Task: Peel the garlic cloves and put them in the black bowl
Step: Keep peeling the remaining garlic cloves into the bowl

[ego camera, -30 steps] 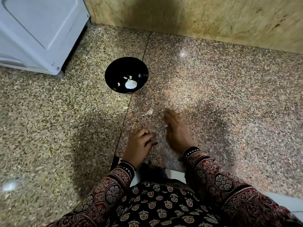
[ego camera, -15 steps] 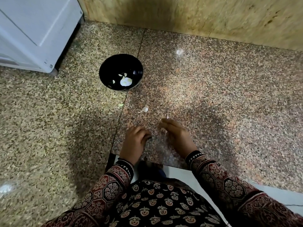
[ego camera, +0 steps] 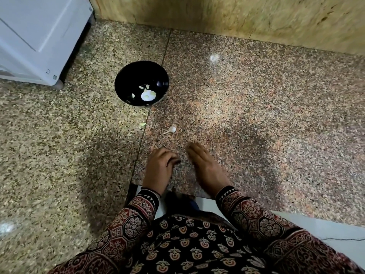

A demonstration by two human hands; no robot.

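The black bowl (ego camera: 120, 76) stands on the speckled stone counter, far left of centre, with pale peeled garlic pieces (ego camera: 148, 95) in its bottom. A small white garlic piece with a thin stalk (ego camera: 171, 129) lies on the counter between the bowl and my hands. My left hand (ego camera: 159, 168) rests knuckles-up near the counter's front edge with its fingers curled under; whatever lies inside them is hidden. My right hand (ego camera: 205, 167) lies palm-down beside it, fingers straight on the stone.
A white appliance (ego camera: 39, 36) stands at the far left, close to the bowl. A yellowish stone wall (ego camera: 237, 14) runs along the back. A tiny green scrap (ego camera: 142, 124) lies on the counter seam.
My right hand's fingers were curled half a second ago, with a thin white strip beside them; now the hand lies flat. My left hand has stayed curled in place.
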